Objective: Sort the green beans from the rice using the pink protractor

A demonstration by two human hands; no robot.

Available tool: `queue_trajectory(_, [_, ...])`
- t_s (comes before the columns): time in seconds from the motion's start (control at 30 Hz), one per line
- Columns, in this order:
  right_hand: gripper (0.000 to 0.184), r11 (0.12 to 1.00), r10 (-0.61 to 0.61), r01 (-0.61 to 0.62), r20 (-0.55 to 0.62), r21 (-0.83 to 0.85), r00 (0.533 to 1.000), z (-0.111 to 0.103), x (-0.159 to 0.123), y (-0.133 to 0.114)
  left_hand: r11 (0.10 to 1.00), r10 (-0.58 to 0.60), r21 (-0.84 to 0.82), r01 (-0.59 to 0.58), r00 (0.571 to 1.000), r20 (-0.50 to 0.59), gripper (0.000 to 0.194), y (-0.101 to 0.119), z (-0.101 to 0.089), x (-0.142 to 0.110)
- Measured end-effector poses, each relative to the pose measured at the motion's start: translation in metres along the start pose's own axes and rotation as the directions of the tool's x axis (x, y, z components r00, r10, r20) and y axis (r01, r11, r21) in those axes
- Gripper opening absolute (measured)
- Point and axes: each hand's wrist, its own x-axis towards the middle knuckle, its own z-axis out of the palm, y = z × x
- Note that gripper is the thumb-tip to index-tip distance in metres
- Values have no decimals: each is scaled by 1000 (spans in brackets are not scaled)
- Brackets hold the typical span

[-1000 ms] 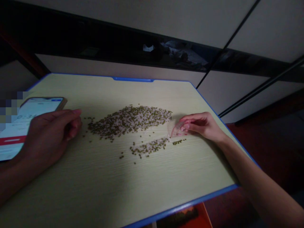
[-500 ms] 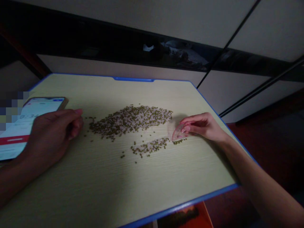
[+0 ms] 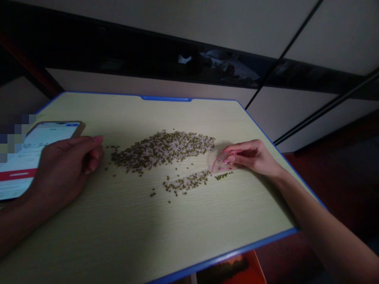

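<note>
My right hand (image 3: 250, 157) pinches a clear protractor (image 3: 222, 162) with a red curved edge between thumb and fingers. The protractor's lower tip stands at the right end of a small strip of mixed beans and grains (image 3: 189, 181). Just below it lies a short row of green beans (image 3: 224, 176). A larger heap of green mung beans mixed with pale, rice-like grains (image 3: 166, 150) spreads across the middle of the table. My left hand (image 3: 69, 163) rests closed beside the heap's left end, fingers curled, with nothing visible in them.
A lit phone (image 3: 22, 159) lies partly under my left hand. The pale wood-look table (image 3: 118, 236) has a blue rim. Behind it stand cabinet panels (image 3: 296, 102) with a dark glossy band. An orange box (image 3: 251, 268) sits below the front edge.
My right hand has shifted the protractor slightly left, towards the end of the small strip. The short row of green beans now shows more openly. My left hand has stayed put.
</note>
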Motion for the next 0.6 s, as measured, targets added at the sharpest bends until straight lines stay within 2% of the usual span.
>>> queue_trajectory(0.6, [18,993,-87,82,-46,-88,995,4,3,3,999,33,-18,-33,999,-7,29,0,3,2])
